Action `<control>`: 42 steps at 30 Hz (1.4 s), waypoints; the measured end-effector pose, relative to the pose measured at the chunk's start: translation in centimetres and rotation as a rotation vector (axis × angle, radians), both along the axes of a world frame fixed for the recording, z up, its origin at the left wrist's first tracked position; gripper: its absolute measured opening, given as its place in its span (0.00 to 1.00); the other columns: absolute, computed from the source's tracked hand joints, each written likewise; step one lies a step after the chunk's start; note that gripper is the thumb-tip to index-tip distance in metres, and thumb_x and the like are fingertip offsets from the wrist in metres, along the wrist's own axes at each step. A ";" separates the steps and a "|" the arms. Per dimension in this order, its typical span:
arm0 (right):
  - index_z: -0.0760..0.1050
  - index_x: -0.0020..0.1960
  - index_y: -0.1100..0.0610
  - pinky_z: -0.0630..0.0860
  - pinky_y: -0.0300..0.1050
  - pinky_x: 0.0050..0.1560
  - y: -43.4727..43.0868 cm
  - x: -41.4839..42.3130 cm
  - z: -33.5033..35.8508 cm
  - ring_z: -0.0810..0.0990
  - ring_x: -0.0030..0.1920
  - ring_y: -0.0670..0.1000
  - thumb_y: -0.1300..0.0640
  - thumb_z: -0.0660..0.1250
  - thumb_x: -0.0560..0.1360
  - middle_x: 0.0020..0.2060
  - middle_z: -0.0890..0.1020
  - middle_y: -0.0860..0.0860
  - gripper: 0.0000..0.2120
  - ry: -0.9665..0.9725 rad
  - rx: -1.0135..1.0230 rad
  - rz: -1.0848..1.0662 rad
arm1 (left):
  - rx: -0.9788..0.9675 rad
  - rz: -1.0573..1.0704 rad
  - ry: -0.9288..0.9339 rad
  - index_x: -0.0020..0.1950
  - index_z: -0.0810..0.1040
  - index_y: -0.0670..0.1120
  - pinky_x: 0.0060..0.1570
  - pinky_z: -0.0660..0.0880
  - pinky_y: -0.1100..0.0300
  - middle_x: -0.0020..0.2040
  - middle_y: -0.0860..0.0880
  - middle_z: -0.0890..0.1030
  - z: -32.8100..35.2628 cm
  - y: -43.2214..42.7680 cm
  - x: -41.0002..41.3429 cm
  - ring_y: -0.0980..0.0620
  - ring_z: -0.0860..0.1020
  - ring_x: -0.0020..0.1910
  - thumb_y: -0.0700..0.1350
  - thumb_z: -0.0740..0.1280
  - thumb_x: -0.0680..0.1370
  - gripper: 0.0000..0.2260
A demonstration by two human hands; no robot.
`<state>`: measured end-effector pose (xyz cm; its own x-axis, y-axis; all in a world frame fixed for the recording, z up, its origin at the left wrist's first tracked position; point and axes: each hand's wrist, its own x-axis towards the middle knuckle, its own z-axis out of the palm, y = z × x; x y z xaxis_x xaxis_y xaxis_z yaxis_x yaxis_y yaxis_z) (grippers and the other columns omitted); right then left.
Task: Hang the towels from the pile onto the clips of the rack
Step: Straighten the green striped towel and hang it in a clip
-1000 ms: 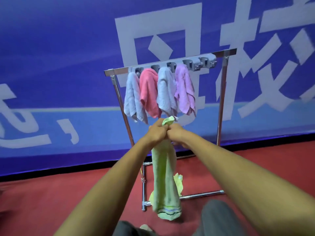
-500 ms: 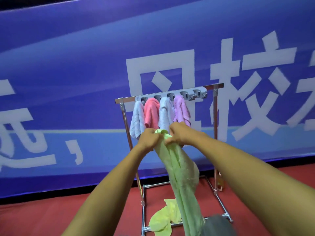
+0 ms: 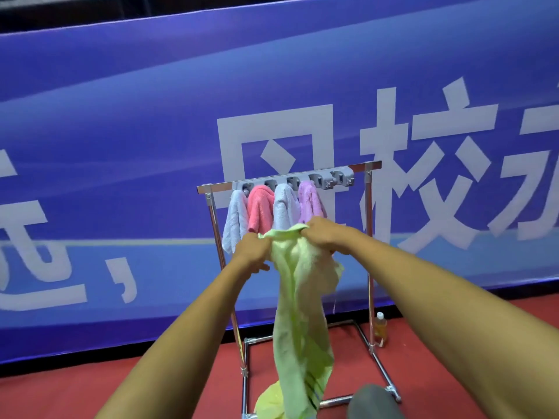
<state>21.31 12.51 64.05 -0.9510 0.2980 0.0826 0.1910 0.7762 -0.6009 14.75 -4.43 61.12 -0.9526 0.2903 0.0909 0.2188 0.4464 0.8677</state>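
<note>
Clutched the green towel [image 3: 298,313] by its top edge, left hand [image 3: 252,251] and right hand [image 3: 322,234] curled round it, slightly apart, in front of the rack [image 3: 368,207], mid-width. Dangled to the base by a yellow towel [image 3: 267,402]. Four towels [image 3: 260,211] clipped at the top bar's left end.

An indoor hall: huge blue printed banner [image 3: 151,146] behind red sports-type flooring [image 3: 60,397].

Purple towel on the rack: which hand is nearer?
Right. The right hand, gripping the green towel, sits just below the purple towel; the left hand grips it further left, below the pink towel.
</note>
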 end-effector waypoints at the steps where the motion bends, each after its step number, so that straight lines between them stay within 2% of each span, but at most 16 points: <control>1: 0.72 0.50 0.61 0.68 0.43 0.33 -0.1 0.0 0.3 0.71 0.35 0.55 0.57 0.57 0.80 0.41 0.74 0.58 0.08 -0.008 -0.081 0.029 | 0.041 -0.002 -0.077 0.47 0.75 0.44 0.36 0.77 0.56 0.38 0.43 0.82 0.0 0.1 0.3 0.41 0.84 0.35 0.47 0.62 0.78 0.07; 5: 0.78 0.50 0.61 0.80 0.52 0.42 -0.2 -0.3 2.9 0.81 0.38 0.57 0.46 0.70 0.73 0.42 0.82 0.58 0.18 0.075 -0.406 0.062 | 0.405 0.081 -0.146 0.57 0.78 0.47 0.55 0.81 0.44 0.45 0.49 0.81 0.2 0.6 -0.5 0.46 0.81 0.44 0.44 0.60 0.82 0.09; 8: 0.81 0.53 0.58 0.83 0.49 0.50 0.5 0.7 3.5 0.87 0.42 0.54 0.33 0.80 0.60 0.45 0.87 0.52 0.34 -0.446 -0.041 0.184 | 0.426 0.196 -0.051 0.67 0.78 0.41 0.64 0.77 0.47 0.60 0.44 0.82 0.3 0.0 -1.4 0.43 0.80 0.60 0.46 0.62 0.81 0.17; 10: 0.82 0.47 0.56 0.80 0.49 0.57 0.6 0.9 2.7 0.86 0.46 0.55 0.37 0.83 0.58 0.42 0.87 0.52 0.28 -0.754 0.317 0.184 | 0.367 0.215 -0.052 0.65 0.79 0.41 0.62 0.77 0.48 0.60 0.43 0.82 -0.2 -0.8 -1.7 0.43 0.81 0.59 0.48 0.63 0.80 0.18; 12: 0.78 0.40 0.55 0.79 0.47 0.56 0.6 0.8 2.4 0.83 0.46 0.56 0.44 0.83 0.63 0.38 0.84 0.51 0.19 -0.706 0.525 0.120 | 0.351 0.184 -0.031 0.65 0.80 0.42 0.63 0.77 0.49 0.62 0.45 0.82 -0.5 -1.4 -2.2 0.46 0.81 0.59 0.52 0.64 0.77 0.21; 15: 0.80 0.49 0.56 0.79 0.47 0.48 1.6 -0.1 2.3 0.82 0.45 0.55 0.54 0.77 0.70 0.44 0.83 0.53 0.11 -0.344 0.176 0.110 | 0.340 0.094 -0.012 0.58 0.82 0.45 0.58 0.77 0.53 0.57 0.49 0.83 -0.4 -2.4 -1.5 0.51 0.81 0.52 0.58 0.64 0.81 0.18; 18: 0.78 0.55 0.61 0.75 0.50 0.45 2.4 -1.1 1.2 0.84 0.47 0.59 0.58 0.68 0.74 0.48 0.86 0.60 0.12 -0.062 -0.470 0.033 | 0.104 -0.230 -0.127 0.64 0.80 0.46 0.60 0.77 0.55 0.61 0.51 0.82 -0.8 -4.6 -1.2 0.52 0.82 0.56 0.70 0.70 0.71 0.33; 20: 0.78 0.54 0.67 0.75 0.50 0.43 2.0 -1.0 0.8 0.84 0.43 0.62 0.63 0.60 0.75 0.45 0.85 0.66 0.12 -0.139 -0.504 0.072 | -0.111 -0.438 -0.282 0.59 0.84 0.42 0.58 0.80 0.53 0.55 0.46 0.86 -1.5 -5.7 -1.4 0.48 0.84 0.52 0.58 0.79 0.69 0.26; 22: 0.76 0.56 0.71 0.78 0.49 0.39 1.3 -0.9 1.2 0.82 0.35 0.59 0.62 0.62 0.77 0.38 0.83 0.63 0.14 -0.095 -0.486 0.087 | -0.245 -0.393 -0.190 0.50 0.86 0.40 0.49 0.80 0.54 0.45 0.45 0.86 -1.7 -5.4 -2.2 0.48 0.83 0.44 0.49 0.80 0.68 0.16; 25: 0.77 0.60 0.66 0.81 0.46 0.37 1.7 -1.6 2.2 0.85 0.38 0.53 0.48 0.74 0.75 0.43 0.85 0.56 0.24 0.063 -0.620 0.059 | 0.046 -0.161 -0.107 0.58 0.83 0.42 0.38 0.77 0.60 0.48 0.46 0.85 -0.9 -4.4 -2.6 0.50 0.82 0.41 0.52 0.73 0.67 0.23; 27: 0.77 0.57 0.63 0.79 0.45 0.36 1.5 -0.8 2.4 0.84 0.40 0.53 0.37 0.76 0.69 0.45 0.84 0.55 0.32 -0.030 -0.424 0.072 | 0.171 -0.140 -0.199 0.67 0.77 0.47 0.37 0.78 0.59 0.53 0.47 0.85 -0.5 -4.1 -2.4 0.49 0.84 0.45 0.55 0.68 0.71 0.26; 29: 0.78 0.54 0.63 0.79 0.49 0.39 1.3 -0.4 2.0 0.82 0.40 0.55 0.32 0.78 0.63 0.45 0.84 0.57 0.38 -0.130 -0.308 0.130 | 0.284 -0.168 -0.307 0.68 0.76 0.48 0.48 0.81 0.53 0.58 0.45 0.84 -0.3 -3.6 -1.6 0.47 0.83 0.53 0.54 0.64 0.79 0.19; 32: 0.75 0.63 0.69 0.79 0.61 0.57 1.8 -0.8 1.3 0.82 0.47 0.60 0.31 0.82 0.53 0.49 0.84 0.63 0.53 -0.179 -0.513 0.192 | 0.511 -0.133 -0.367 0.63 0.78 0.48 0.54 0.80 0.50 0.58 0.44 0.84 0.8 -2.5 -0.7 0.47 0.83 0.55 0.56 0.62 0.83 0.15; 35: 0.78 0.62 0.68 0.81 0.55 0.53 1.8 -0.9 0.4 0.84 0.52 0.59 0.45 0.86 0.59 0.52 0.84 0.60 0.41 -0.242 -0.508 0.250 | 0.721 -0.119 -0.376 0.69 0.75 0.46 0.58 0.80 0.46 0.63 0.42 0.81 2.2 -1.3 0.0 0.45 0.82 0.59 0.57 0.65 0.81 0.21; 38: 0.78 0.64 0.65 0.82 0.51 0.56 1.2 -0.4 -1.1 0.85 0.56 0.57 0.63 0.79 0.70 0.56 0.85 0.58 0.24 -0.296 -0.618 0.294 | 0.749 -0.174 -0.443 0.61 0.77 0.45 0.49 0.80 0.51 0.57 0.41 0.82 3.7 -0.2 1.2 0.47 0.82 0.53 0.59 0.59 0.84 0.19; 42: 0.81 0.59 0.61 0.76 0.56 0.66 0.6 0.5 -3.6 0.84 0.52 0.55 0.63 0.74 0.72 0.49 0.87 0.56 0.15 -0.179 -0.949 0.315 | 0.744 -0.195 -0.465 0.67 0.76 0.43 0.60 0.77 0.45 0.63 0.38 0.81 4.4 0.8 1.7 0.42 0.80 0.62 0.61 0.58 0.83 0.25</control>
